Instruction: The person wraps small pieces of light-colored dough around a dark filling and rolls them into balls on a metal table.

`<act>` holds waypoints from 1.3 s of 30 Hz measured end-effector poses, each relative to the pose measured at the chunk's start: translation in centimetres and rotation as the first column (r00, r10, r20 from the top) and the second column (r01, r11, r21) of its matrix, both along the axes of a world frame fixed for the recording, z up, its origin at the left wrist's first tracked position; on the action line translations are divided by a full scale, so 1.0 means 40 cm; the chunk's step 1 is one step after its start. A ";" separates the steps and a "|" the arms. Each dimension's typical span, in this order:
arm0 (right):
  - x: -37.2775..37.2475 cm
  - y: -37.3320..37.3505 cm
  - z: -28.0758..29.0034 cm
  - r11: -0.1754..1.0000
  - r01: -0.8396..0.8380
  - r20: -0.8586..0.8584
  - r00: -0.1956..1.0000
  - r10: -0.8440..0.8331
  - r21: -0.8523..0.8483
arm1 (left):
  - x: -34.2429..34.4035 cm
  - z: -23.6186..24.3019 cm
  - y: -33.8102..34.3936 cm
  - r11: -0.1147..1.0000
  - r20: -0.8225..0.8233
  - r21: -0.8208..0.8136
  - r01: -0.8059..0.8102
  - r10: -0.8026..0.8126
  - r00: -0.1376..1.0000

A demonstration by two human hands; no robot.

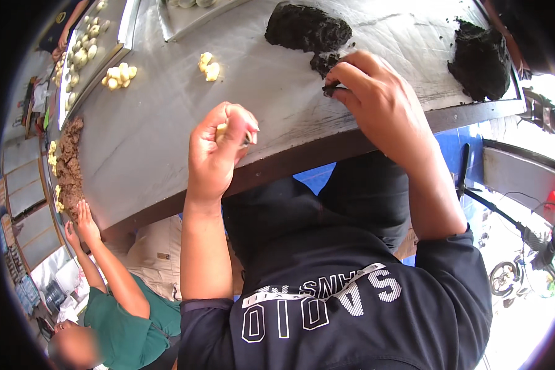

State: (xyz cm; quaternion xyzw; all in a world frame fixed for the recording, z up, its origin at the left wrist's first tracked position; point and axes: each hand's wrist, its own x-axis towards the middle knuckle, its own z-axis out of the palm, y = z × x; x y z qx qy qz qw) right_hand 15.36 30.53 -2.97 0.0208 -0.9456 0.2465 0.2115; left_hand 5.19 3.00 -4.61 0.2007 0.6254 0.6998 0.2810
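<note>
My left hand [214, 151] is closed around a piece of pale yellow dough, held above the table's near edge. A dark bit shows at the top of that dough, by my thumb; the rest is hidden in the fist. Farther right, my right hand [376, 86] pinches a bit of black paste [328, 90] between thumb and fingers. Just beyond those fingertips lies a crumbly end of the paste [322, 63], beside a large black paste lump [305, 28]. A few pale dough pieces [209, 66] rest on the table beyond my left hand.
Another black lump [481, 61] sits at the table's right end. A dough cluster [120, 75] and a tray of pale balls [80, 55] are at the left; a second tray [166, 24] stands at the back. A co-worker in green [129, 308] reaches toward a brown mass [72, 154].
</note>
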 end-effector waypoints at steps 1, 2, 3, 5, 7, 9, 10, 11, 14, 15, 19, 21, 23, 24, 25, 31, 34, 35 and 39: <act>0.008 -0.007 0.006 0.998 -0.016 0.055 0.998 0.019 -0.056 | 0.003 -0.001 0.007 0.993 -0.005 0.091 0.072 -0.072 0.997; 0.006 -0.009 0.001 0.998 -0.017 0.056 0.998 0.020 -0.056 | 0.003 0.003 0.009 0.993 -0.005 0.091 0.072 -0.072 0.997; 0.006 -0.012 -0.006 0.999 -0.011 0.046 0.999 0.013 -0.045 | 0.003 0.007 0.014 0.996 -0.183 0.009 0.087 -0.084 0.980; 0.008 -0.020 -0.001 0.999 0.001 0.038 0.999 0.000 -0.034 | 0.009 -0.006 0.012 0.993 -0.335 -0.108 0.045 -0.079 0.939; 0.012 -0.039 0.026 0.966 -0.075 0.005 0.997 0.078 -0.249 | 0.014 -0.003 0.020 0.989 -0.433 -0.145 0.035 -0.095 0.896; 0.022 -0.082 0.049 0.954 -0.161 -0.020 0.987 0.162 -0.254 | 0.026 -0.010 0.033 0.985 -0.561 -0.170 -0.023 -0.078 0.824; 0.026 -0.105 0.060 0.935 -0.247 -0.047 0.969 0.243 -0.253 | 0.027 -0.005 0.033 0.985 -0.561 -0.169 -0.020 -0.079 0.824; 0.028 -0.130 0.060 0.932 -0.264 0.012 0.961 0.275 -0.248 | 0.029 0.006 0.030 0.971 -0.574 -0.237 -0.011 -0.131 0.808; 0.018 -0.150 0.057 0.916 -0.285 0.039 0.951 0.308 -0.282 | 0.035 0.007 0.030 0.953 -0.544 -0.301 -0.023 -0.152 0.825; 0.012 -0.150 0.055 0.911 -0.241 0.033 0.963 0.267 -0.336 | 0.040 0.009 0.031 0.947 -0.569 -0.320 -0.027 -0.169 0.805; -0.010 -0.170 0.050 0.912 -0.147 0.060 0.981 0.183 -0.382 | 0.044 0.024 0.029 0.914 -0.626 -0.406 0.000 -0.278 0.729; -0.022 -0.184 0.044 0.936 -0.166 0.029 0.983 0.184 -0.311 | 0.057 0.021 0.033 0.902 -0.638 -0.431 -0.015 -0.293 0.712; -0.020 -0.177 0.071 0.941 -0.174 0.007 0.983 0.184 -0.290 | 0.072 0.013 0.037 0.940 -0.633 -0.316 -0.131 -0.106 0.767; -0.017 -0.166 0.086 0.946 -0.181 -0.015 0.983 0.184 -0.271 | 0.061 0.007 0.034 0.939 -0.634 -0.316 -0.133 -0.105 0.766; -0.017 -0.128 0.090 0.949 -0.189 0.002 0.981 0.196 -0.252 | 0.043 -0.001 0.034 0.958 -0.662 -0.280 -0.054 -0.152 0.734; -0.044 -0.010 -0.027 0.981 -0.024 -0.015 1.000 0.028 0.193 | 0.003 -0.028 0.023 0.991 -0.337 0.089 0.105 -0.069 0.939; -0.046 0.034 -0.003 0.980 -0.098 0.006 0.995 0.098 0.173 | 0.001 -0.008 0.016 0.993 -0.223 0.109 0.044 -0.018 0.975; -0.075 0.076 0.021 0.975 -0.168 -0.057 0.982 0.177 0.143 | -0.001 -0.009 0.019 0.991 -0.339 0.117 0.069 -0.026 0.940; -0.192 0.207 0.045 0.940 -0.294 -0.136 0.938 0.318 0.171 | 0.021 -0.008 0.013 0.994 -0.309 0.087 0.064 -0.034 0.951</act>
